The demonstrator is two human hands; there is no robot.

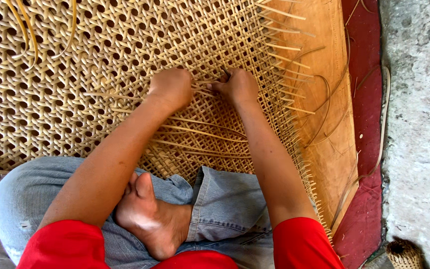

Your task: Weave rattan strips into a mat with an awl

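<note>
seen from the head camera: left hand (171,87) and right hand (238,85), fingers curled tight, each pinch a thin cane strand (204,81) on the woven cane panel (75,74). loose strand ends fringe the wooden frame (332,99) at right; bare concrete floor (419,124) lies beyond.

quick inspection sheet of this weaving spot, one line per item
surface: wooden frame board lying on a red mat, grey concrete floor at right
job's things: woven cane panel with an open hexagonal pattern; loose cane strands across the unfinished part
clutter: stray strips curling over the frame board; small woven basket at lower right
grippers: left hand and right hand both closed on strands at the weave, close together
cables: nothing seen
surroundings: person sits cross-legged in jeans, bare foot tucked under the arms
</note>
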